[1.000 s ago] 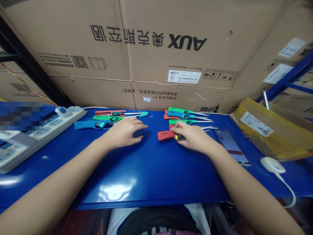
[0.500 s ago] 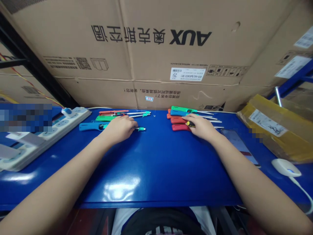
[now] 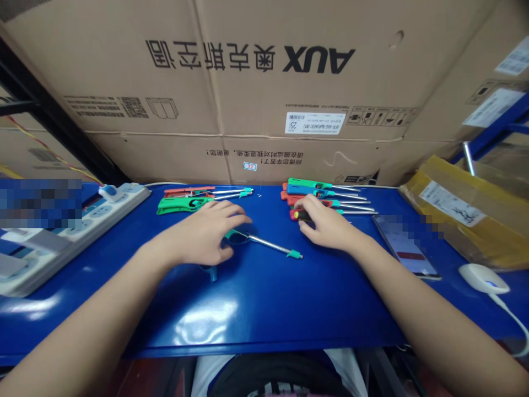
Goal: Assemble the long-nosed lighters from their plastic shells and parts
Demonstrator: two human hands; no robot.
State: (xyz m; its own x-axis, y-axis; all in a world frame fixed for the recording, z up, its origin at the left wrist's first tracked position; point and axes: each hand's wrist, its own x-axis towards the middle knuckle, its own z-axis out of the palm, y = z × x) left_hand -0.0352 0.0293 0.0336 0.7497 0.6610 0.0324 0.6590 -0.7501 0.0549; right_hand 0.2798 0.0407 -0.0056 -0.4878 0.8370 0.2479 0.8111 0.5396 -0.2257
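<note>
My left hand (image 3: 204, 234) is closed over the handle of a blue stick lighter (image 3: 264, 243), whose metal nozzle with a teal tip points right across the blue table (image 3: 256, 298). Beyond it lie a green lighter (image 3: 179, 204) and a red one (image 3: 188, 191). My right hand (image 3: 326, 223) rests with curled fingers on a red lighter (image 3: 298, 214) at the front of a row of red, blue and green lighters (image 3: 318, 190); a small yellow and black piece shows under its fingers.
A white power strip (image 3: 61, 237) lies at the left. A phone (image 3: 403, 245) and a white mouse-like device (image 3: 481, 277) sit at the right, beside a yellow-wrapped parcel (image 3: 463, 218). Large cardboard boxes (image 3: 264, 88) wall off the back.
My left hand has drawn the blue lighter out of the left group toward me and to the middle of the table. My right hand has pushed a red lighter back into the right-hand row.
</note>
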